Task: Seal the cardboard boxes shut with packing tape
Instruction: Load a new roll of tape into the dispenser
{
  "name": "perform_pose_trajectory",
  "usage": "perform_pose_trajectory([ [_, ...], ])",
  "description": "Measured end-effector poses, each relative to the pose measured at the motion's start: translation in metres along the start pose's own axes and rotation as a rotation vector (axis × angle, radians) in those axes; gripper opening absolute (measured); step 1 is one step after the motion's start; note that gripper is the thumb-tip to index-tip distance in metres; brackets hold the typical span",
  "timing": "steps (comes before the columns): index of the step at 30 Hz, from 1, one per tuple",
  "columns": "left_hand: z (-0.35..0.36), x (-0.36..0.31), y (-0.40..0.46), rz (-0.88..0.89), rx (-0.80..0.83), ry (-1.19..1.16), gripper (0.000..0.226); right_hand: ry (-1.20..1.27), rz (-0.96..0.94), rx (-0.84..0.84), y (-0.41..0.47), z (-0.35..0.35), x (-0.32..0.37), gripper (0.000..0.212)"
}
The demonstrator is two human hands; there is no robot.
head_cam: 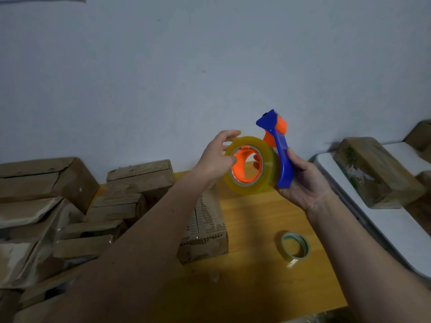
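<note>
I hold a blue and orange tape dispenser [281,150] up in front of the wall, above the yellow table [256,287]. My right hand [303,180] grips its blue frame from below and behind. A large roll of clear yellowish packing tape [265,180] sits on the dispenser's orange hub. My left hand [218,157] pinches the roll's near rim, thumb at the core and fingers over the top edge. A worn cardboard box [205,229] lies on the table below my left forearm, partly hidden by it.
A pile of several battered cardboard boxes [70,217] fills the left side. A small tape roll with a green core [295,247] lies on the table at the right. More boxes [377,173] rest on a white surface [396,229] at the far right.
</note>
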State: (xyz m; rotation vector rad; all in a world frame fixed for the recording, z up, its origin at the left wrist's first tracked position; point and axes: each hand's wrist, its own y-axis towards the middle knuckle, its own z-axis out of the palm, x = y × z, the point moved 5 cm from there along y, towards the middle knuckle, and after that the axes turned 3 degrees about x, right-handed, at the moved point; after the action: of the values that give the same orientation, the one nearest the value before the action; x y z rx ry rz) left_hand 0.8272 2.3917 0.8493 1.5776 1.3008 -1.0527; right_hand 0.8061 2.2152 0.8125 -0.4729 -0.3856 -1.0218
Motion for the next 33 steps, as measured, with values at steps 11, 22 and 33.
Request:
perform_pose_trajectory([
  [11, -0.003, 0.007, -0.009, -0.038, -0.148, -0.020, 0.060, -0.420, -0.027, 0.081, -0.005, 0.004, -0.004, 0.090],
  [22, 0.003, 0.000, -0.021, -0.011, 0.033, 0.023, 0.057, -0.359, 0.119, 0.146, -0.010, 0.018, -0.016, 0.052],
  [33, -0.020, -0.001, -0.022, 0.039, -0.062, -0.023, 0.052, -0.817, 0.252, 0.272, -0.021, 0.010, -0.035, 0.066],
])
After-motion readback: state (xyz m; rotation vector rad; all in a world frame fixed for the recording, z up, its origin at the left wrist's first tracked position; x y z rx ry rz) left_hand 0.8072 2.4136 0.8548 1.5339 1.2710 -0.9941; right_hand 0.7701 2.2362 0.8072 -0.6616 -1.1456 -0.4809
